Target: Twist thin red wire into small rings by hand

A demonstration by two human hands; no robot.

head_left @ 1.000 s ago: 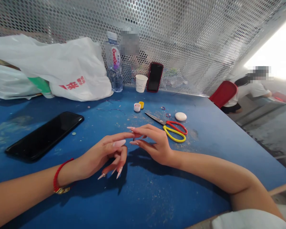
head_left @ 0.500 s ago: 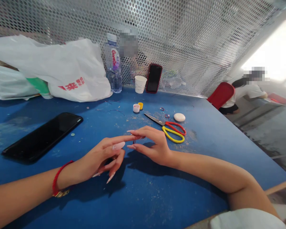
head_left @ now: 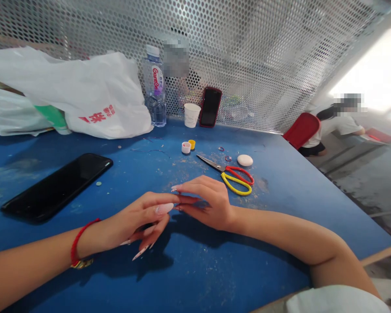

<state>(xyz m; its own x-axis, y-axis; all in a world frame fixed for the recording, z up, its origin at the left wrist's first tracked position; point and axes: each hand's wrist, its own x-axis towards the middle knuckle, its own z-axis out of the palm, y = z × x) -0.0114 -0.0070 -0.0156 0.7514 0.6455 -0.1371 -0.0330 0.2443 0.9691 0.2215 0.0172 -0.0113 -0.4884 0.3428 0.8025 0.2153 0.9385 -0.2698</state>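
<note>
My left hand (head_left: 140, 221) hovers over the blue table (head_left: 195, 278), index finger stretched toward the right and the other fingers loosely bent and apart. Around the tip of that index finger, my right hand (head_left: 208, 201) closes with thumb and fingers. A thin dark ring showed there a moment ago; now the fingers mostly hide it. Just behind my right hand lie scissors (head_left: 227, 169) with one red and one yellow handle. Beyond them are two small thin rings, a nearer one (head_left: 228, 158) and a farther one (head_left: 221, 149), beside a white rounded object (head_left: 245, 160).
A black phone (head_left: 60, 187) lies at left. White plastic bags (head_left: 107, 95), a water bottle (head_left: 156, 93), a paper cup (head_left: 192, 115) and a propped phone (head_left: 210, 107) stand along the perforated metal screen (head_left: 263, 65). A white cap (head_left: 186, 148) and a yellow cap (head_left: 192, 144) sit mid-table. Another person (head_left: 329, 124) sits far right.
The right thumb and fingers have closed farther over the left index fingertip, covering the thin ring. The left hand's lower fingers have shifted slightly left and down.
</note>
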